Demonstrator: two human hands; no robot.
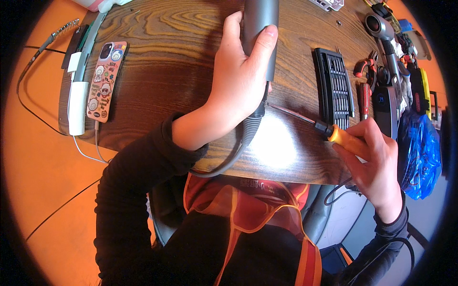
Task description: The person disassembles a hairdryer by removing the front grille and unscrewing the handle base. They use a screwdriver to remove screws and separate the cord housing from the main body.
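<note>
My left hand (241, 71) is wrapped round a smooth grey cylindrical appliance handle (261, 16) at the top middle; the handle's upper end lies beyond the picture. From its lower end comes a ribbed black cable sleeve (253, 126), and a grey cord curves down over the table edge. A screwdriver (350, 143) with a yellow handle is gripped in my right hand (374, 159). Its shaft points left, and the tip comes close to the lower end of the grey handle; whether they touch I cannot tell.
A phone (106, 81) in a patterned case lies left on the wooden table (167, 71), beside a white cylinder (78, 109). At right sit a black bit case (334, 86), red-handled pliers (366, 67), a red screwdriver (364, 100), a grey hair dryer (380, 27) and a blue plastic bag (421, 157).
</note>
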